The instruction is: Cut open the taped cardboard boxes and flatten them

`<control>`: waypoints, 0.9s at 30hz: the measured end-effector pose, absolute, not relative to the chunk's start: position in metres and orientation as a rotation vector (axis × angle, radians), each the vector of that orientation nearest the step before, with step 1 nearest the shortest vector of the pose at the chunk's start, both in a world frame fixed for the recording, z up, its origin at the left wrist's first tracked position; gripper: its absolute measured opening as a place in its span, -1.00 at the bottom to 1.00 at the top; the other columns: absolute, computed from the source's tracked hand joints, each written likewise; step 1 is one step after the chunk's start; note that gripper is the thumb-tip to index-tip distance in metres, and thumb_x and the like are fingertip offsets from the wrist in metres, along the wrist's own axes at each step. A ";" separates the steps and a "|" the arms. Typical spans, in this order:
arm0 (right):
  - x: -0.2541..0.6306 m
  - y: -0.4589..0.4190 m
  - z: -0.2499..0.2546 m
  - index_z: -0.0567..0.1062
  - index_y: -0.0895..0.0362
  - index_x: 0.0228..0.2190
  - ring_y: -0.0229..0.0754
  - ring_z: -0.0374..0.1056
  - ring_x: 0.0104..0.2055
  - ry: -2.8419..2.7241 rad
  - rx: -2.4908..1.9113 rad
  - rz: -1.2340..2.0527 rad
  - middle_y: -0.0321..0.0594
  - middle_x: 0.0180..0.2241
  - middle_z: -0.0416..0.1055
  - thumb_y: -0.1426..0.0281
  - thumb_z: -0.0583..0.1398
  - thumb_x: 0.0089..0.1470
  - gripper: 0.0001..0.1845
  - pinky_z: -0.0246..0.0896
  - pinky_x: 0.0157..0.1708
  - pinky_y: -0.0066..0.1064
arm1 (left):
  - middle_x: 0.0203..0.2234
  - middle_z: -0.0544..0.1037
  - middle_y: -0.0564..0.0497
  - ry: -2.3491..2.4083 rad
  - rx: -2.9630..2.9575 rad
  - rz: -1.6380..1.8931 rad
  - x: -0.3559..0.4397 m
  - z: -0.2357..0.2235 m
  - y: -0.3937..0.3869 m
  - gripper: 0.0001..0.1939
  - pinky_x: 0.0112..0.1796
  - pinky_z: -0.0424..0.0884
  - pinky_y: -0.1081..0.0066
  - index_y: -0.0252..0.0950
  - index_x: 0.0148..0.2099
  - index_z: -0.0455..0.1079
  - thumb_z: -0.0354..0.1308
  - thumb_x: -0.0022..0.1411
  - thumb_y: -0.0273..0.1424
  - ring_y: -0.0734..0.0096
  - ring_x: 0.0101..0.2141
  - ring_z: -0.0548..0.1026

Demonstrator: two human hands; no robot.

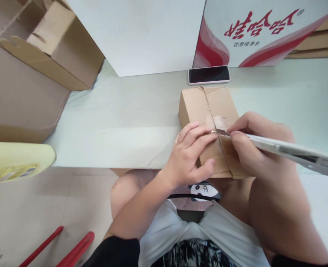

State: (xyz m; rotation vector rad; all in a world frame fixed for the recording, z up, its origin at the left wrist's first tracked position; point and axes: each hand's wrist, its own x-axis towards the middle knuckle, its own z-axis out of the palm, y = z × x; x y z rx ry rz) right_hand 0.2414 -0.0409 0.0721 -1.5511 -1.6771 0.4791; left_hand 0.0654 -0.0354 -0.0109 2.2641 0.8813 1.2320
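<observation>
A small brown cardboard box [193,104] sits at the table's near edge, a seam running along its top with clear tape [219,121] across the middle. Flat on the left side of the lid rests my left hand [190,154], fingers stretched toward the seam, holding nothing. My right hand [264,148] grips a utility knife [280,148] with a whitish, long handle. Its blade tip touches the box top at the seam, close to my left fingertips. The underside of the right-hand grip is partly hidden by the hand itself.
Beyond the box lies a phone [209,75], in front of a white carton with red lettering [252,37]. Brown cartons [75,55] stand at the left, above a pale yellow bottle-like object [16,161]. Red bars [77,248] show near the floor.
</observation>
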 end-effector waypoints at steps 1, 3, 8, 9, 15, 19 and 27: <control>0.241 -0.041 0.072 0.38 0.08 -0.55 -0.38 0.06 -0.63 -1.665 -1.556 0.481 -0.44 -0.67 0.25 0.43 0.14 -0.03 -0.91 -0.05 -0.56 -0.40 | 0.15 0.51 -0.19 0.882 2.262 1.236 0.065 -0.011 -0.035 -0.50 0.35 0.22 -0.05 -0.29 0.21 0.38 0.08 0.31 -0.17 -0.01 0.28 0.37; 0.240 -0.042 0.072 0.37 0.08 -0.55 -0.37 0.06 -0.62 -1.643 -1.565 0.479 -0.43 -0.67 0.25 0.43 0.14 -0.04 -0.91 -0.05 -0.55 -0.40 | 0.16 0.51 -0.20 0.884 2.258 1.237 0.065 -0.011 -0.036 -0.50 0.36 0.21 -0.05 -0.31 0.21 0.39 0.09 0.32 -0.17 -0.01 0.28 0.36; 0.243 -0.041 0.070 0.38 0.06 -0.54 -0.37 0.05 -0.65 -1.702 -1.525 0.466 -0.46 -0.68 0.24 0.43 0.15 -0.02 -0.90 -0.05 -0.60 -0.43 | 0.17 0.51 -0.18 0.895 2.258 1.220 0.066 -0.012 -0.036 -0.49 0.36 0.20 -0.06 -0.28 0.22 0.38 0.08 0.32 -0.16 -0.01 0.29 0.35; 0.244 -0.040 0.070 0.39 0.06 -0.54 -0.38 0.06 -0.65 -1.717 -1.515 0.462 -0.46 -0.68 0.25 0.42 0.15 -0.02 -0.90 -0.05 -0.60 -0.44 | 0.16 0.51 -0.18 0.893 2.257 1.226 0.066 -0.012 -0.036 -0.49 0.36 0.20 -0.06 -0.28 0.22 0.38 0.08 0.31 -0.16 -0.01 0.29 0.35; 0.244 -0.040 0.070 0.40 0.08 -0.53 -0.38 0.09 -0.63 -1.701 -1.549 0.432 -0.45 -0.67 0.28 0.42 0.15 -0.02 -0.91 -0.04 -0.58 -0.43 | 0.18 0.50 -0.16 0.901 2.265 1.204 0.065 -0.012 -0.036 -0.48 0.36 0.20 -0.07 -0.25 0.24 0.37 0.08 0.31 -0.16 -0.02 0.31 0.33; 0.241 -0.042 0.070 0.39 0.08 -0.54 -0.40 0.11 -0.63 -1.657 -1.559 0.481 -0.46 -0.66 0.29 0.38 0.19 0.04 -0.85 -0.04 -0.56 -0.42 | 0.19 0.49 -0.17 0.883 2.268 1.186 0.063 -0.012 -0.035 -0.46 0.36 0.19 -0.11 -0.24 0.27 0.34 0.08 0.31 -0.16 -0.03 0.31 0.33; 0.237 -0.045 0.072 0.41 0.09 -0.56 -0.34 0.10 -0.60 -1.489 -1.533 0.560 -0.40 -0.65 0.27 0.37 0.19 0.13 -0.77 0.00 -0.55 -0.36 | 0.18 0.49 -0.18 0.868 2.270 1.214 0.063 -0.011 -0.034 -0.48 0.37 0.18 -0.10 -0.24 0.27 0.33 0.06 0.34 -0.16 0.02 0.26 0.39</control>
